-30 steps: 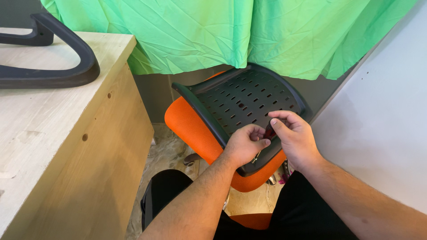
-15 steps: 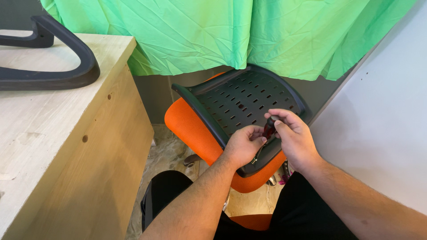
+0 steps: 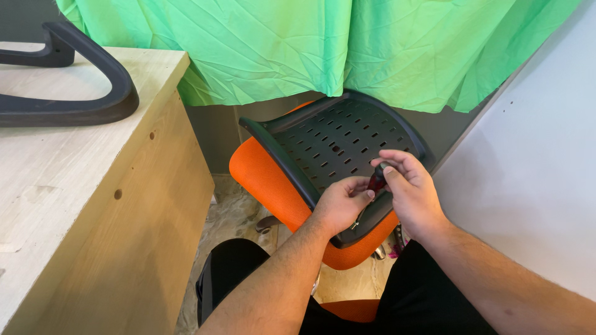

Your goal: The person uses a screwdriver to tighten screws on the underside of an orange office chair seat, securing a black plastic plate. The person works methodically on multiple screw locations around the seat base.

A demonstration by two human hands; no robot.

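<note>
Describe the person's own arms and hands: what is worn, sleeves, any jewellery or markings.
Both forearms are bare, with no sleeves in view up to the picture's lower edge. The left hand and the right hand wear no gloves. No rings, watch, bracelet or markings show on either hand or wrist. Both forearms have dark hair. Black trousers cover the legs below the arms.

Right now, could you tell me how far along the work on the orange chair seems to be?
Done: the black slotted plate lies on the upturned orange seat. In hand: the right hand grips a dark red-handled tool, apparently a screwdriver, steadied by the left hand at the plate's edge. Left: a black armrest lies unattached on the wooden desk.
</note>
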